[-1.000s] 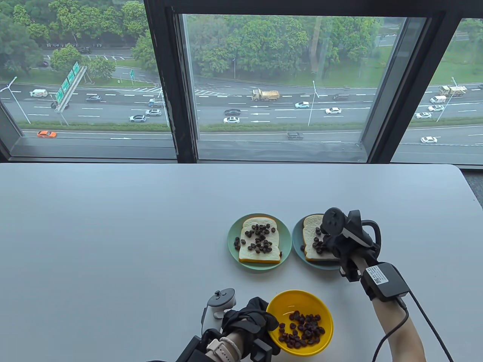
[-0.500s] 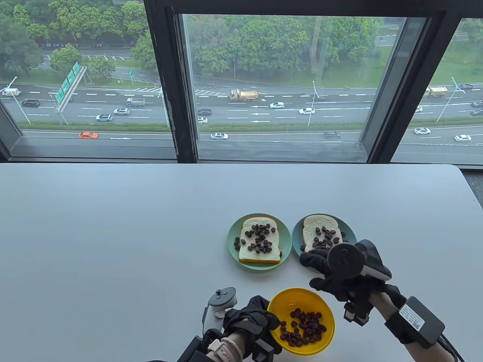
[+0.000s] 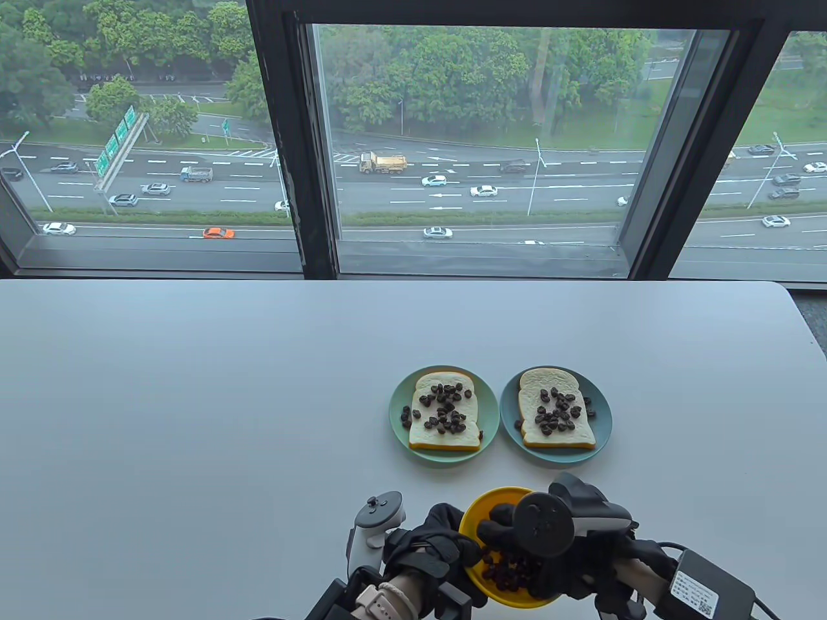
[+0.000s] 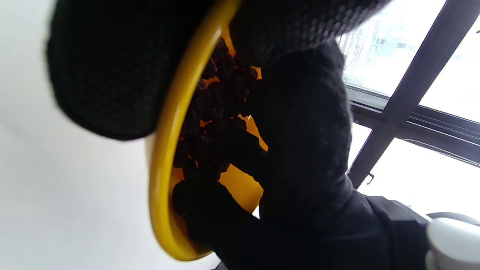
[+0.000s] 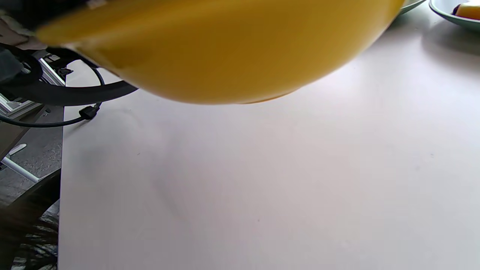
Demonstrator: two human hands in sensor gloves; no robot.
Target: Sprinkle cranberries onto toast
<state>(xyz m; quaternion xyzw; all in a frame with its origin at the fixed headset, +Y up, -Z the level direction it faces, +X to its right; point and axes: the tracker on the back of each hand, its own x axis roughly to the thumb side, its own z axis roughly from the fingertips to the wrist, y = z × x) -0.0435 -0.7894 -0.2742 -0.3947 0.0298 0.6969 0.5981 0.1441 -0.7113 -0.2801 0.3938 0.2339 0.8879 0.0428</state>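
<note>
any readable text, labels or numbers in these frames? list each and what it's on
None can be read.
White label on the black box at the right wrist: a code and small print, too small to read.
Green road signs outside the window: too small to read.
Plates, bowl, toast, gloves: no text shows.
</note>
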